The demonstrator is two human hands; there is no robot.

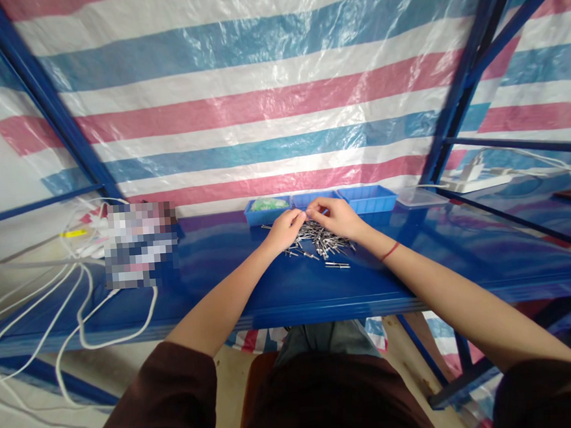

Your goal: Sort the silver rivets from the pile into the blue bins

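Observation:
A pile of silvery blind rivets lies on the blue tabletop, with a few loose ones just in front of it. Over the pile's back edge, my left hand is closed, thumb against fingers. My right hand meets it from the other side, its thumb and forefinger pinched together near my left fingertips. Whatever the fingers hold is too small or hidden to make out. Behind my hands stand a blue bin with green-and-white contents, a partly covered middle bin and a right-hand blue bin.
A clear plastic lid or tray lies right of the bins. White cables loop over the table's left end beside a blurred-out bundle. Blue metal posts and striped sheeting enclose the back. A white power strip sits at right.

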